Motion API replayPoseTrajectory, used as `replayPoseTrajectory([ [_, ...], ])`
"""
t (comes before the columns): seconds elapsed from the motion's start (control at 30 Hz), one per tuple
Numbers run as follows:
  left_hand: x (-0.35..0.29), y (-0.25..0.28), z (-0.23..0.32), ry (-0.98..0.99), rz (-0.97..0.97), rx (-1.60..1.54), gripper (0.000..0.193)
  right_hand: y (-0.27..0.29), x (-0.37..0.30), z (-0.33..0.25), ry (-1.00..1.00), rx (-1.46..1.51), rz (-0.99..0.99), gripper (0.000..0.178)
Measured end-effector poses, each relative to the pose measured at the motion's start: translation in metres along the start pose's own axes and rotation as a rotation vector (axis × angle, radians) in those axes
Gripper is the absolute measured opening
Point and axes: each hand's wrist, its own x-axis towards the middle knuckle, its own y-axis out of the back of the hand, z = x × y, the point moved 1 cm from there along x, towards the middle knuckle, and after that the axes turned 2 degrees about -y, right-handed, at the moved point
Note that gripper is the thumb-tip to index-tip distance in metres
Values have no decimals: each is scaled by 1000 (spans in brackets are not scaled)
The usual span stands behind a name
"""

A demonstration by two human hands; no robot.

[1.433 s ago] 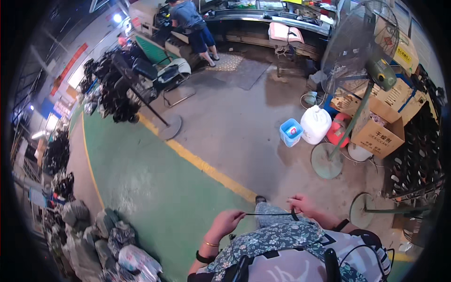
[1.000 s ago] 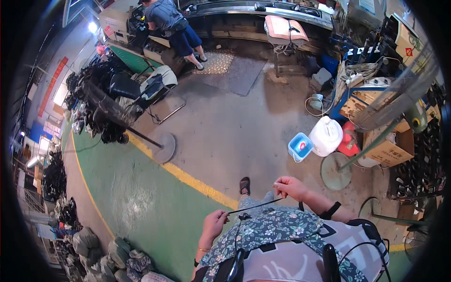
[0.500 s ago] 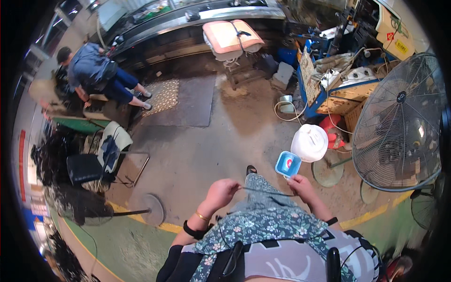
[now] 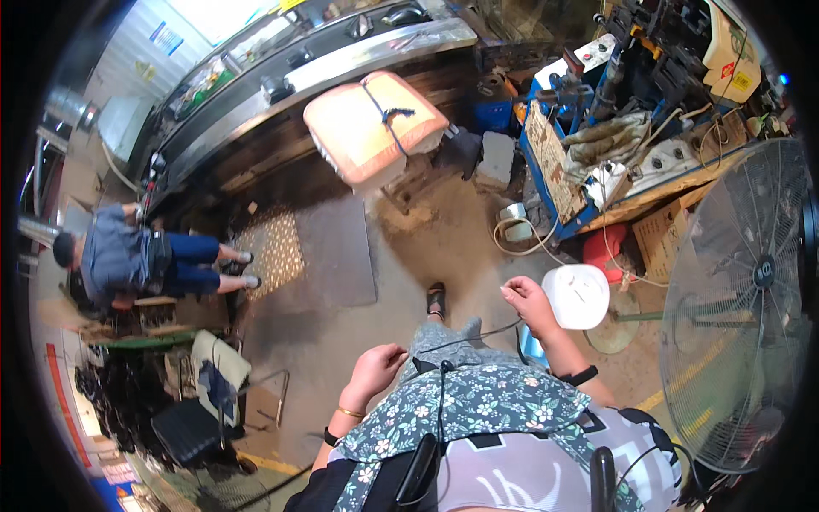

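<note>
My left hand (image 4: 378, 369) is beside the left edge of the floral apron (image 4: 478, 397), its fingertips pressed together. I cannot make out what is between them. Farther out on the right, my right hand (image 4: 531, 305) has its fingers bent in. A thin dark cord (image 4: 469, 340) runs across my lap to the underside of this hand, apparently held there. Below my right forearm shows part of a blue container (image 4: 531, 346), mostly hidden. The white bucket (image 4: 577, 296) is just right of that hand, apart from it.
A padded orange seat (image 4: 375, 128) tied with cord is ahead. A large fan (image 4: 751, 290) and a cluttered workbench (image 4: 631, 171) flank the right. At left, a seated person (image 4: 128, 264) is near a chair (image 4: 200, 401). A loose cable (image 4: 512, 249) lies by the bench.
The view has swung and come nearer the padded seat. My right hand has moved up and away from the blue container, which my forearm now partly covers. The cord still stretches across my lap.
</note>
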Motion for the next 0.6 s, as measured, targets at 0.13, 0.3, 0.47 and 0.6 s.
replayPoseTrajectory([
  [0.13, 138, 59, -63, -120, -59, 258, 26, 18, 98, -18, 139, 50, 322, 14],
  [0.3, 361, 123, -62, -325, -49, 389, 26, 31, 167, -73, -128, 403, 353, 19],
  [0.47, 566, 149, -48, -322, 242, 566, 29, 56, 249, -119, -76, 323, 568, 27],
  [0.6, 670, 151, -76, -265, 172, 667, 32, 107, 330, -154, -86, 433, 642, 19],
])
